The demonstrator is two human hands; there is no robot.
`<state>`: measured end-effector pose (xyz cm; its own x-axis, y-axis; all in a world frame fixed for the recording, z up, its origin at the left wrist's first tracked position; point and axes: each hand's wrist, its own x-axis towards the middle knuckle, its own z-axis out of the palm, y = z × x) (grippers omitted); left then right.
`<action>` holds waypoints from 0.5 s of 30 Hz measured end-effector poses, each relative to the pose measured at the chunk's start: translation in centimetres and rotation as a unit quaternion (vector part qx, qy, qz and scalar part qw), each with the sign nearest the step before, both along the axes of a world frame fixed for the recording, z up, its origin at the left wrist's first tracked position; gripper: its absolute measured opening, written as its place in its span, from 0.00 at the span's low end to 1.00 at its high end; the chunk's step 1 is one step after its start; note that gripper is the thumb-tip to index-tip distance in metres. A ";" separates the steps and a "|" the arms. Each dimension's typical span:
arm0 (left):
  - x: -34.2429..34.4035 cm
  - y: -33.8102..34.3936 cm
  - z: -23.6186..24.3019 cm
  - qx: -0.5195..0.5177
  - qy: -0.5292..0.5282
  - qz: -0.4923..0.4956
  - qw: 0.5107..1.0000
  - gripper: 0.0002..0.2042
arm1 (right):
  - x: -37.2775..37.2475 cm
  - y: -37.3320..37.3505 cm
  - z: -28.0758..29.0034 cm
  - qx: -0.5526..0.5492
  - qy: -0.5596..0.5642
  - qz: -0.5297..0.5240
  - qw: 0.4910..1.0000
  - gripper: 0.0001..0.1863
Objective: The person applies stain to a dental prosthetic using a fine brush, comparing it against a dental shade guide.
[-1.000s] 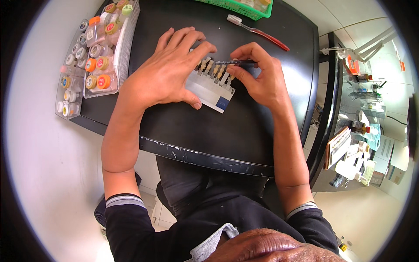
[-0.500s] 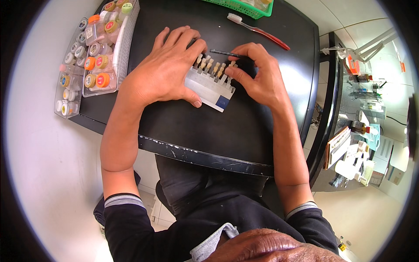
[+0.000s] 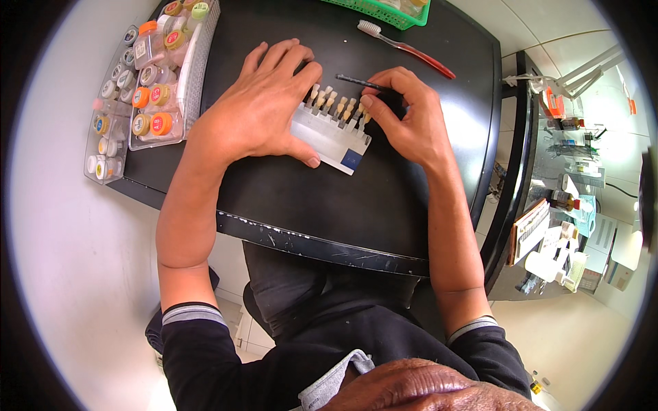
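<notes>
A tooth shade guide [image 3: 321, 139], a pale metal holder with a row of tooth-shaped tabs and a dark blue patch at one end, lies tilted on the black table [image 3: 301, 205]. My left hand [image 3: 257, 109] straddles its left end, thumb along the near edge and index finger by the tabs, the other fingers spread. My right hand [image 3: 415, 120] is at the right end, closed on a slim black stick [image 3: 353, 80] that points left above the tabs. The right thumb tip meets the rightmost tab [image 3: 367, 118]; whether it grips that tab is unclear.
A white basket [image 3: 194, 85] of small capped jars stands at the left, beside a clear box [image 3: 104, 140] of more jars. A red-handled toothbrush [image 3: 415, 53] and a green basket [image 3: 387, 12] lie at the far side. A cluttered side bench [image 3: 541, 226] is on the right.
The black stick has shifted slightly right and away from me. My right thumb has slid a little along the rightmost tab, and the shade guide has moved slightly right.
</notes>
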<state>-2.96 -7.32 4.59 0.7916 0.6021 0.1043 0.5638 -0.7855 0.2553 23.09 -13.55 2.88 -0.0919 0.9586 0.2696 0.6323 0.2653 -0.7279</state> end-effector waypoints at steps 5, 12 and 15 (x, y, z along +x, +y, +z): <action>0.2 0.0 -0.5 0.015 -0.017 0.009 1.000 0.48 | -0.2 0.0 -0.2 0.001 0.001 0.009 1.000 0.09; 0.5 -0.4 -0.3 0.014 -0.009 0.031 0.999 0.45 | -0.3 0.0 -0.7 0.024 -0.001 0.038 0.999 0.08; 0.6 -0.4 -0.3 0.017 -0.014 0.030 0.999 0.50 | -0.2 0.0 -0.6 0.019 -0.014 0.041 0.999 0.09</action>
